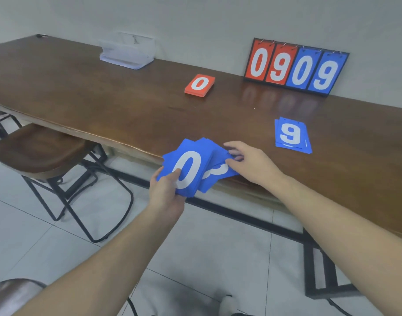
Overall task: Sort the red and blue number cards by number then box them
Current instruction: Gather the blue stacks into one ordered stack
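A single head-worn camera gives the only view, so no second view overlaps it. It looks forward and steeply down from standing height at the near edge of a long wooden table, which runs diagonally from upper left to lower right. The wide lens bends the table's edges. Both forearms reach in from the bottom of the frame, and the hands sit close, near the centre. The far wall fills the top, tiled floor the bottom.

Scoreboard reads 0909, red stack 0, blue pile 9, held blue cards 0
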